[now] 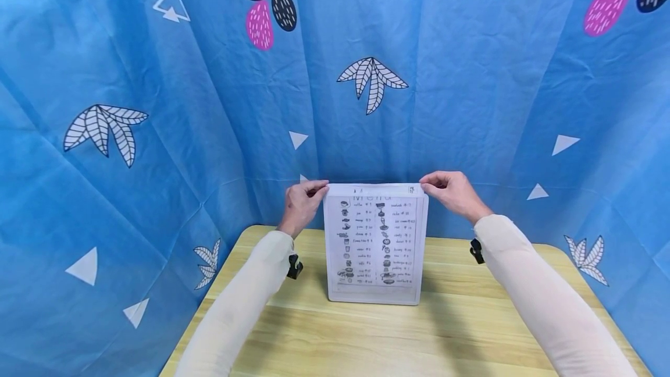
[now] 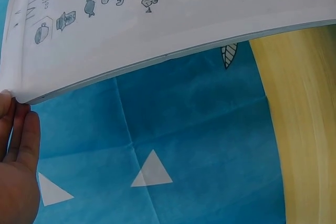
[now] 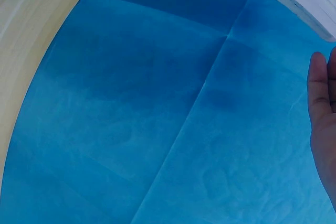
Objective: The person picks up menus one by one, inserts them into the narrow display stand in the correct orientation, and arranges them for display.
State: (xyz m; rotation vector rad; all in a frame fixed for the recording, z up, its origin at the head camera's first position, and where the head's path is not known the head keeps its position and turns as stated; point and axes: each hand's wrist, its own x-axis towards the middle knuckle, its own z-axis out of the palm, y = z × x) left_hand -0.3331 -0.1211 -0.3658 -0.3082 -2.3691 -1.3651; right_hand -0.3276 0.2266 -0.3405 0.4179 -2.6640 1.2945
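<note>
A white-edged board stands upright over the table in the head view, faced with a sheet headed "Menu" that has handwritten items and small food drawings in two columns. Along its top runs a pale strip with a few faint marks. My left hand pinches the top left corner; in the left wrist view, its thumb and fingers meet at that corner. At the top right corner, my right hand pinches between thumb and fingers. The right wrist view shows only part of this hand beside the board's corner.
The board is over a light wooden table with rounded far corners. A blue patterned cloth hangs behind it and on both sides. Black straps sit at the wrists, over pale sleeves.
</note>
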